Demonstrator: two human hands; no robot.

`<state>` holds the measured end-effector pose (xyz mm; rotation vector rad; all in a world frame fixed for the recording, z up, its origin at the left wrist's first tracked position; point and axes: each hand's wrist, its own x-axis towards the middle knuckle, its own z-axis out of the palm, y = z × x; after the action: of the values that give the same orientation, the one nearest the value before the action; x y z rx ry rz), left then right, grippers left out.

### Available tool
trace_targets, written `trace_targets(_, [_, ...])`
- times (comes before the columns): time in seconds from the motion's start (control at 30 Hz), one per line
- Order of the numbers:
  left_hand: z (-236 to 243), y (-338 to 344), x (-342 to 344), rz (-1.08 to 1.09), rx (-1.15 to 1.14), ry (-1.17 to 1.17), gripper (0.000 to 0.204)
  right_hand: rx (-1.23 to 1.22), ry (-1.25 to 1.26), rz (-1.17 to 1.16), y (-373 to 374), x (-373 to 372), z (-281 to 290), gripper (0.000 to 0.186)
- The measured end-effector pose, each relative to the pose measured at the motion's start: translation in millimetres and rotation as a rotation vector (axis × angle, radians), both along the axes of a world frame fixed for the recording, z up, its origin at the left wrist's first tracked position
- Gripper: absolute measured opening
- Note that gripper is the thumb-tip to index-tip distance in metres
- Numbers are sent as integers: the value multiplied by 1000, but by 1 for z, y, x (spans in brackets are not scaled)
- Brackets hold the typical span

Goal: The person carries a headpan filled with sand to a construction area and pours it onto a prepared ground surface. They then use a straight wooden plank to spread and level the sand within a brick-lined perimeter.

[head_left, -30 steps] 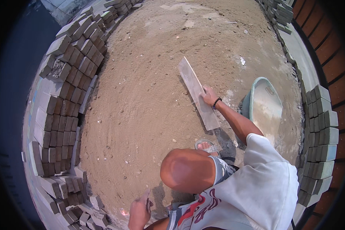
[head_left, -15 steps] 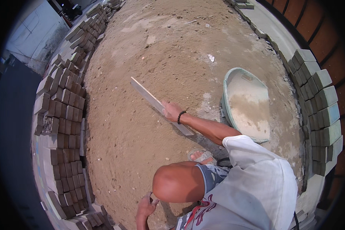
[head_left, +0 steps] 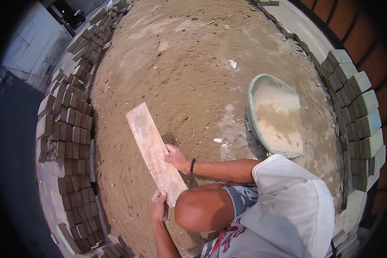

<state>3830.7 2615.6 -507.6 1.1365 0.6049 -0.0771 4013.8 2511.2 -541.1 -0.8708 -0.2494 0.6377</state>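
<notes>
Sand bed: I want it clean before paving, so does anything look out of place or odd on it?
Mostly tidy. A few pale bits of debris lie on the sand: one above the tub, another near the board. The sand looks rough and unlevelled. Both hands, left and right, hold the board.

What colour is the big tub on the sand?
The tub is pale green, dusted with sand inside; the head view shows it.

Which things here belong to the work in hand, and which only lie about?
In use: wooden board, left hand at its near end, right hand on its edge, sand bed.
Lying about: grey-green tub, stacked pavers, laid pavers.
</notes>
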Motion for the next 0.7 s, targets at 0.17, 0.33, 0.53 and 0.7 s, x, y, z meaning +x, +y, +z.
trace_targets(0.17, [9,15,-28,100,67,121,34,-543,-478,337,-35,24,-3,41])
trace_targets(0.33, [18,85,-141,129,353,288,26,-1072,-1169,46,-102,69,20,40])
trace_targets(0.53, [-1,105,-342,250,450,517,28,-1809,-1241,-294,-216,101,39,63])
trace_targets(0.7, [-75,38,-420,735,116,476,29,-1879,-807,-290,-256,89,22,85])
